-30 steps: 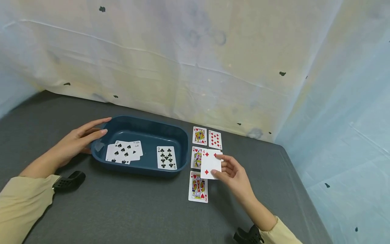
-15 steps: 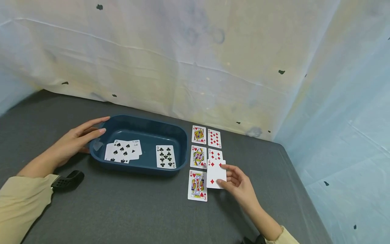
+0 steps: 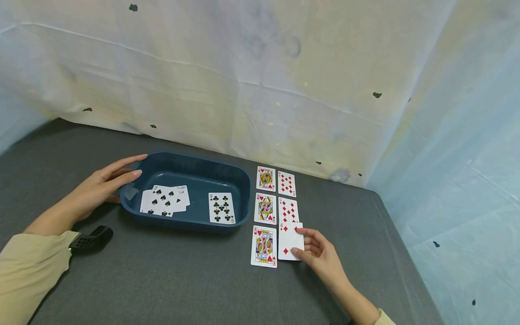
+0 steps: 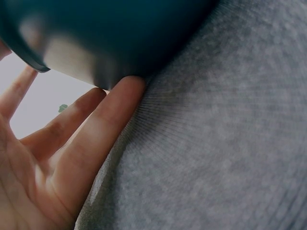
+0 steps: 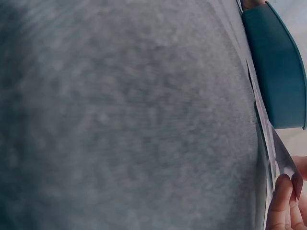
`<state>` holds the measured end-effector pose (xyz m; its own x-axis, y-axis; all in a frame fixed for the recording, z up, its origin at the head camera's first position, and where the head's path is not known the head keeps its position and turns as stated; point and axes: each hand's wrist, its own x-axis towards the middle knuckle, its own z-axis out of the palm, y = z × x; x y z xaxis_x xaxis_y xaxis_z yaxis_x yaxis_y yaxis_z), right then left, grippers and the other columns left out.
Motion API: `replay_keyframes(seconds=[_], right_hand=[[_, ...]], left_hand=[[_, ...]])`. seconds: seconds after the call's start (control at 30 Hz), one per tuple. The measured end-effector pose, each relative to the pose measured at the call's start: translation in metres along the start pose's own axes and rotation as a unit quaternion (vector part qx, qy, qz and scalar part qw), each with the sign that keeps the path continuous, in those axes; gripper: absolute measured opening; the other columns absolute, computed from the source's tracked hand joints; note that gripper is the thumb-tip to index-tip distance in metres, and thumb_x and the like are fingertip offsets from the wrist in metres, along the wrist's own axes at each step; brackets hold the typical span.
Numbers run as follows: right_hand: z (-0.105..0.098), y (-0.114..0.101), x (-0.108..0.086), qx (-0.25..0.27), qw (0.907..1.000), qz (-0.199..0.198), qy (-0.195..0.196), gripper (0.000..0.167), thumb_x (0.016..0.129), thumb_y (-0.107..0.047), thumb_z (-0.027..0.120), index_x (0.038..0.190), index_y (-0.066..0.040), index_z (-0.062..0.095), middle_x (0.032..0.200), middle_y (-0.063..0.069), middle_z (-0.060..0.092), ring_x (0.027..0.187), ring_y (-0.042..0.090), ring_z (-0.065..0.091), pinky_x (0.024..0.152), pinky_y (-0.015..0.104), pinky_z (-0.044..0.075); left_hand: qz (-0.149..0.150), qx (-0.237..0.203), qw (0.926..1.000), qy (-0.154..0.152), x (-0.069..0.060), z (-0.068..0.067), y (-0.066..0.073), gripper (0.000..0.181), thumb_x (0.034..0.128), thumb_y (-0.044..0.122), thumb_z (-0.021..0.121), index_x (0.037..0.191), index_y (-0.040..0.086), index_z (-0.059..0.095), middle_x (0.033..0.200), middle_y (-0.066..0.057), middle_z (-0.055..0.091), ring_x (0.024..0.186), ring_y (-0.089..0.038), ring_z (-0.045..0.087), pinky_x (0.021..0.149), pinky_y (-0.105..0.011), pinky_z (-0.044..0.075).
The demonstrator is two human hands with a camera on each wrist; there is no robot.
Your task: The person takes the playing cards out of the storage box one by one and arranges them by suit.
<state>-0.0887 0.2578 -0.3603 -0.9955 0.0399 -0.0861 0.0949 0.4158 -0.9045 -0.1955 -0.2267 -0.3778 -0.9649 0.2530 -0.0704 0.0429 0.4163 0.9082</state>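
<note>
My right hand (image 3: 321, 257) pinches a four of diamonds playing card (image 3: 287, 246) between thumb and fingers. That card lies low over the table, right of the king of hearts (image 3: 264, 246), and its far edge covers the bottom of a nine of diamonds (image 3: 288, 210). In the right wrist view the held card (image 5: 285, 163) looks tilted, its near side raised. My left hand (image 3: 105, 185) rests against the left end of a dark blue basin (image 3: 187, 158), with the fingers stretched out. In the left wrist view the fingertips touch the outer wall of the basin (image 4: 110, 38).
Inside the basin, several spade cards (image 3: 164, 201) overlap at left and a club card (image 3: 221, 208) lies at right. Farther up the table (image 3: 183, 280) are a queen (image 3: 266, 208), a jack (image 3: 266, 178) and another diamond card (image 3: 286, 184). A draped cloth (image 3: 243, 81) stands behind.
My right hand has moved the four of diamonds right and nearer to me, off the queen, then down beside the king. The nine of diamonds has come into view. The left hand stays put.
</note>
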Motion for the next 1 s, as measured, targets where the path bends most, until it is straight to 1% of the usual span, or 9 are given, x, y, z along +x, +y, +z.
replay_keyframes(seconds=[0.23, 0.33, 0.43, 0.57, 0.67, 0.73, 0.8, 0.87, 1.0], right_hand=[[0.0, 0.005, 0.0, -0.003, 1.0, 0.008, 0.0, 0.049, 0.077, 0.0, 0.076, 0.122, -0.002, 0.058, 0.094, 0.015, 0.064, 0.074, 0.012, 0.06, 0.063, 0.02, 0.049], [0.0, 0.007, 0.0, -0.011, 0.9998, 0.018, 0.002, 0.05, 0.076, 0.001, 0.076, 0.122, -0.002, 0.058, 0.092, 0.014, 0.063, 0.072, 0.011, 0.059, 0.061, 0.02, 0.048], [0.0, 0.007, 0.0, -0.018, 0.9997, 0.019, -0.003, 0.049, 0.076, 0.001, 0.076, 0.122, -0.002, 0.058, 0.091, 0.014, 0.063, 0.071, 0.011, 0.058, 0.06, 0.02, 0.048], [-0.002, 0.007, 0.001, -0.044, 0.9988, 0.009, -0.018, 0.048, 0.077, 0.0, 0.076, 0.122, -0.001, 0.06, 0.09, 0.013, 0.062, 0.069, 0.009, 0.057, 0.059, 0.019, 0.048], [-0.005, 0.006, 0.002, -0.081, 0.9961, -0.005, -0.034, 0.047, 0.077, -0.004, 0.077, 0.122, 0.0, 0.061, 0.087, 0.011, 0.059, 0.068, 0.008, 0.055, 0.059, 0.019, 0.047], [-0.008, 0.005, 0.003, -0.114, 0.9921, -0.018, -0.049, 0.048, 0.078, -0.007, 0.078, 0.122, 0.0, 0.062, 0.085, 0.009, 0.057, 0.066, 0.006, 0.053, 0.058, 0.018, 0.046], [-0.011, 0.003, 0.005, -0.15, 0.9855, -0.036, -0.07, 0.048, 0.079, -0.011, 0.078, 0.123, 0.001, 0.062, 0.081, 0.006, 0.057, 0.063, 0.005, 0.052, 0.056, 0.018, 0.045], [-0.015, 0.001, 0.006, -0.189, 0.9757, -0.061, -0.093, 0.049, 0.079, -0.014, 0.078, 0.123, 0.001, 0.063, 0.077, 0.003, 0.057, 0.06, 0.003, 0.049, 0.053, 0.018, 0.042], [-0.021, -0.003, 0.009, -0.258, 0.9509, -0.11, -0.131, 0.047, 0.081, -0.019, 0.078, 0.123, -0.004, 0.064, 0.067, -0.004, 0.055, 0.054, 0.0, 0.042, 0.048, 0.018, 0.036]], left_hand=[[0.004, -0.001, 1.0, -0.001, -0.001, -0.001, 0.0, 0.058, 0.1014, 0.043, 0.043, 0.152, 0.043, 0.015, 0.158, -0.022, 0.012, 0.133, -0.048, 0.026, 0.084, -0.065, 0.046], [0.002, -0.001, 1.0, 0.001, -0.002, 0.0, 0.001, 0.058, 0.1013, 0.043, 0.043, 0.152, 0.042, 0.015, 0.158, -0.021, 0.012, 0.133, -0.047, 0.027, 0.084, -0.062, 0.047], [0.001, -0.002, 1.0, 0.003, -0.002, 0.0, 0.001, 0.058, 0.1011, 0.043, 0.043, 0.152, 0.042, 0.016, 0.158, -0.021, 0.012, 0.133, -0.046, 0.027, 0.084, -0.061, 0.048], [0.002, -0.001, 1.0, 0.003, -0.001, 0.0, 0.0, 0.058, 0.101, 0.044, 0.043, 0.152, 0.042, 0.015, 0.157, -0.022, 0.013, 0.132, -0.048, 0.027, 0.083, -0.061, 0.048], [0.002, 0.0, 1.0, 0.003, -0.001, 0.0, 0.0, 0.058, 0.1009, 0.044, 0.043, 0.152, 0.042, 0.015, 0.157, -0.023, 0.013, 0.132, -0.048, 0.027, 0.082, -0.061, 0.048], [0.001, 0.0, 1.0, 0.004, -0.001, 0.0, 0.0, 0.058, 0.1008, 0.044, 0.043, 0.152, 0.042, 0.015, 0.157, -0.023, 0.013, 0.132, -0.049, 0.027, 0.082, -0.061, 0.048], [0.001, -0.001, 1.0, 0.004, -0.001, 0.0, 0.0, 0.058, 0.1008, 0.045, 0.043, 0.152, 0.043, 0.015, 0.157, -0.023, 0.013, 0.132, -0.049, 0.027, 0.082, -0.061, 0.048], [0.002, -0.002, 1.0, 0.004, -0.001, 0.0, 0.0, 0.058, 0.1008, 0.044, 0.043, 0.152, 0.043, 0.015, 0.157, -0.023, 0.014, 0.132, -0.048, 0.027, 0.082, -0.061, 0.048], [0.003, -0.004, 1.0, 0.003, -0.001, 0.0, 0.0, 0.058, 0.101, 0.044, 0.043, 0.152, 0.042, 0.015, 0.157, -0.024, 0.014, 0.132, -0.048, 0.028, 0.082, -0.061, 0.049]])
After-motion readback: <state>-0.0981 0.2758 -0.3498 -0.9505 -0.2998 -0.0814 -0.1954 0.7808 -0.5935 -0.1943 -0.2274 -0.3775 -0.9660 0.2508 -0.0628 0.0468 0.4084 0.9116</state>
